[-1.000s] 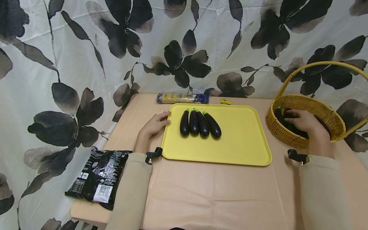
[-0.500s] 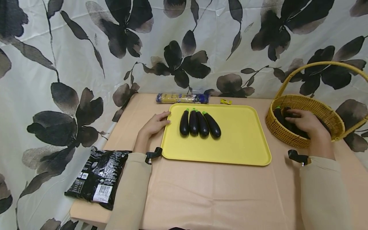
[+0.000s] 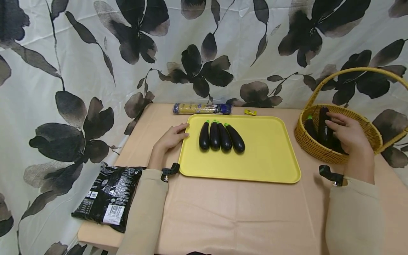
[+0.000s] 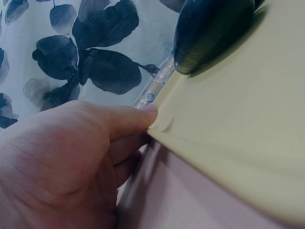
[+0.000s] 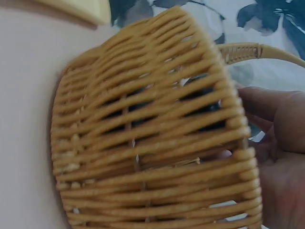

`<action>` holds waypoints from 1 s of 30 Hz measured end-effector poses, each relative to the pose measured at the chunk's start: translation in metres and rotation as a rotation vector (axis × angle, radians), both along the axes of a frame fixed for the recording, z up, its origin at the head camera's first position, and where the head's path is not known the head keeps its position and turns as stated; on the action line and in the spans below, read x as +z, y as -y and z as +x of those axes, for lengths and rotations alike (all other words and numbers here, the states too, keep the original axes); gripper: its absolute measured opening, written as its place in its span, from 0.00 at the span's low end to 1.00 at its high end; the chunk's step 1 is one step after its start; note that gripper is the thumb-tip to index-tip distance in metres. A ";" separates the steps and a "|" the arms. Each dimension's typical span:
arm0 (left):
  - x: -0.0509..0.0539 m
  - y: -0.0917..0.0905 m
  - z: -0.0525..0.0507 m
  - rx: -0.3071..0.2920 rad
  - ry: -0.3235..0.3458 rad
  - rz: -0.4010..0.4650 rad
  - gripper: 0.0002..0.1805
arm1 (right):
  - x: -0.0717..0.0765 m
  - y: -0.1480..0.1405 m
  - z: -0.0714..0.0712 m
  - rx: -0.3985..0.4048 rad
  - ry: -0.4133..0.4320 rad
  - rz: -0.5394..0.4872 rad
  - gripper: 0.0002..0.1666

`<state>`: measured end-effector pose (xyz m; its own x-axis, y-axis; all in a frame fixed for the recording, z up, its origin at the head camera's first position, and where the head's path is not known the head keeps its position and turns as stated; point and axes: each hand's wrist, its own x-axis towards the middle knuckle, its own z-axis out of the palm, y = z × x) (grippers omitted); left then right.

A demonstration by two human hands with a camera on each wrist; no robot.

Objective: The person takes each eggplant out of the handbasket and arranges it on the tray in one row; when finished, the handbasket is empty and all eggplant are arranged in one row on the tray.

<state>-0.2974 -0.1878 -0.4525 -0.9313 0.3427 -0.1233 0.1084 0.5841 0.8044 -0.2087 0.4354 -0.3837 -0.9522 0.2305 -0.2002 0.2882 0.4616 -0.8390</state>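
Observation:
Inside the wicker basket [image 3: 322, 154] on the right, my right hand [image 3: 352, 136] holds an eggplant [image 3: 324, 127] by its side, thumb and fingers around it. Another eggplant [image 3: 310, 128] with a green stem end lies to its left, and more dark shapes sit beneath. In the right wrist view the basket wall [image 5: 152, 124] hides most of what the hand [image 5: 286, 143] grips. My left hand [image 3: 170, 140] pinches the left rim of the yellow tray [image 3: 255, 166]; the left wrist view shows the thumb on the rim. Several eggplants [image 3: 220, 136] lie side by side on the tray.
Behind the tray lie a yellow and blue packet [image 3: 202, 108] and a small yellow wrapper [image 3: 250, 112]. A black plastic bag [image 3: 109, 196] rests at the table's left edge. The basket's tall handle [image 3: 360, 70] arches over it. A floral cloth [image 3: 242, 46] hangs behind.
My right hand has lifted slightly and turned inside the basket, raising an eggplant upright into sight. The left hand, the tray and the eggplants on it have stayed put.

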 end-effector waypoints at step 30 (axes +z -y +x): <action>0.000 0.000 0.003 0.009 0.000 0.011 0.31 | 0.012 0.045 0.004 0.069 -0.255 -0.626 0.39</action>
<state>-0.2948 -0.1877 -0.4529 -0.9345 0.3354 -0.1193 0.1032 0.5759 0.8110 -0.2046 0.3904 -0.3716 -0.9958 0.0811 -0.0434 0.0332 -0.1232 -0.9918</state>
